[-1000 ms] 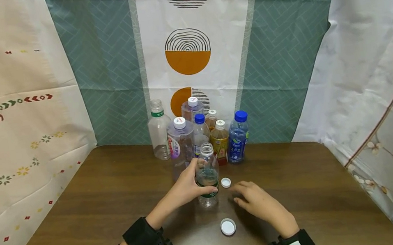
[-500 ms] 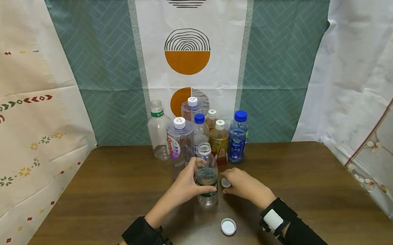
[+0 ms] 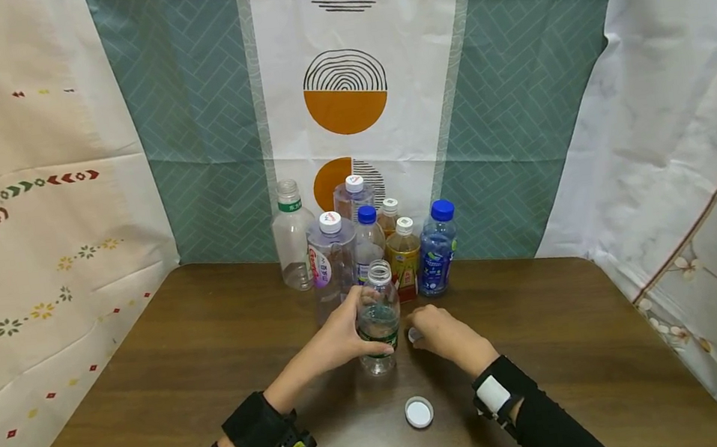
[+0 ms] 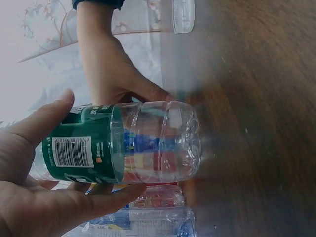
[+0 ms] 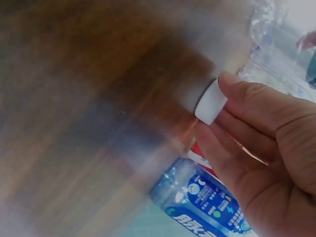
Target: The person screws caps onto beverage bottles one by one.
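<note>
In the head view my left hand [image 3: 346,334] grips an uncapped clear bottle [image 3: 379,315], which stands upright at the middle of the table. Its green label [image 4: 81,143] with a barcode shows in the left wrist view, thumb on one side and fingers on the other. Just right of the bottle, my right hand [image 3: 446,334] pinches a small white bottle cap [image 5: 211,102] between thumb and fingers, close over the tabletop. A second, wider cap [image 3: 419,413] lies nearer the front with its inside facing up.
Behind my hands stand several bottles: an open clear one [image 3: 293,239] at the left, a tall white-capped one [image 3: 334,261], a yellow-labelled one [image 3: 403,255] and a blue one [image 3: 437,251] at the right. Cloth hangs [image 3: 202,123] behind the brown table [image 3: 210,334].
My right hand has moved left and away from me to the small white cap, and its fingers have closed on it. The left hand still holds the bottle in about the same place.
</note>
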Demonstrator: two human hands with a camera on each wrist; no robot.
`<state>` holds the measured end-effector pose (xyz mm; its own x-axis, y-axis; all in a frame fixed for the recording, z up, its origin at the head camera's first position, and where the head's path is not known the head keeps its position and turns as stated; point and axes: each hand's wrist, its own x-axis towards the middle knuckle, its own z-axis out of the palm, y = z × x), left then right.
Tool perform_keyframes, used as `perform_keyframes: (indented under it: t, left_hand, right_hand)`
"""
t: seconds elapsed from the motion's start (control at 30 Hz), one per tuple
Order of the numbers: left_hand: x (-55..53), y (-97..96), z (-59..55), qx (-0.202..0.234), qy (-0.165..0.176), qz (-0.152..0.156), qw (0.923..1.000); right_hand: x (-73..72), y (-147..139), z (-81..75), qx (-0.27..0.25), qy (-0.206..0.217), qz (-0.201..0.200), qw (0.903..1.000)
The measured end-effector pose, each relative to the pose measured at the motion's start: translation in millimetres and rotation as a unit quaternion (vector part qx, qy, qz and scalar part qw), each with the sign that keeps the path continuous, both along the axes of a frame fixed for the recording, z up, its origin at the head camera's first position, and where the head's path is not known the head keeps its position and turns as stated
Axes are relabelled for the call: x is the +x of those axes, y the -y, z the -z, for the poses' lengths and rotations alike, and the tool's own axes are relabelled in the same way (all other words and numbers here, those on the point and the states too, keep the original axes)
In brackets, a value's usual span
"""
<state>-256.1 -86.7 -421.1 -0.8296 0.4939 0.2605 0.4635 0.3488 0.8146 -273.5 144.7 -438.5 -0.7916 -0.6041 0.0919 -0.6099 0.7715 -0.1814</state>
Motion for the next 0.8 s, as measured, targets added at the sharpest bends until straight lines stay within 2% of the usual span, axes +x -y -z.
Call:
perform_keyframes:
  t: [0.23, 0.4, 0.5, 0.7, 0.8]
  left_hand:
    - [1.5, 2.5, -0.1, -0.012, 0.012, 0.0, 0.9999]
    - [1.6, 2.4, -0.2, -0.015, 0.008, -0.007, 0.9998]
    - [1.8, 1.7, -0.4, -0.016, 0.005, -0.01, 0.9998]
    - [2.6, 0.8, -1.8, -0.015, 0.002, -0.01, 0.9998]
    - [3.1, 0.6, -1.8, -0.012, 0.001, -0.009, 0.9999]
  right_hand:
    - [0.4, 2, -0.6, 0.01, 0.01, 0.016, 0.9998]
    - [4.1, 3, -15.9, -0.021, -0.006, 0.023, 0.9995]
    - [11.6, 3, -29.0, -0.051, -0.016, 0.029, 0.9982]
    - [28.9, 4, -51.5, -0.095, -0.102, 0.016, 0.99]
    - [36.2, 6, -60.5, -0.106, -0.125, 0.015, 0.9864]
